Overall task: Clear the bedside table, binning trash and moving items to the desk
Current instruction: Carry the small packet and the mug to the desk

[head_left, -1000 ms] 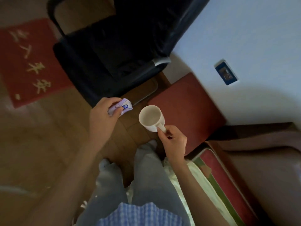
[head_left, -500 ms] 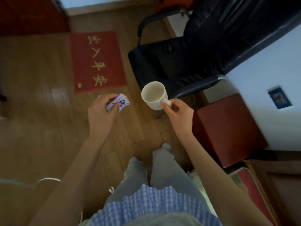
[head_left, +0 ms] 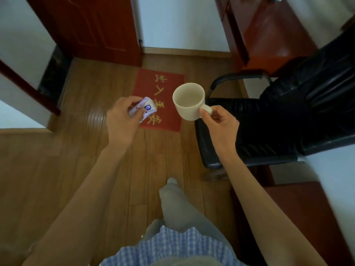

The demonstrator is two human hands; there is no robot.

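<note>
I am mid-carry: my right hand (head_left: 221,124) pinches the empty mug (head_left: 189,101) by its handle, left of the black chair (head_left: 288,120); my left hand (head_left: 121,118) clenches a crumpled wrapper (head_left: 145,109). Next, I judge, mug to the desk (head_left: 269,33) beyond the chair, wrapper binned.

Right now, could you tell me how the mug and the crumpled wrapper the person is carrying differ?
The mug is a rigid, plain cream cup, while the wrapper is a soft, crumpled white packet with blue and red print. The mug is pinched by its handle in the right hand; the wrapper is bunched in the fingers of the left hand. The mug looks clearly bulkier than the wrapper. Both are held above the wooden floor, off any surface.
</note>
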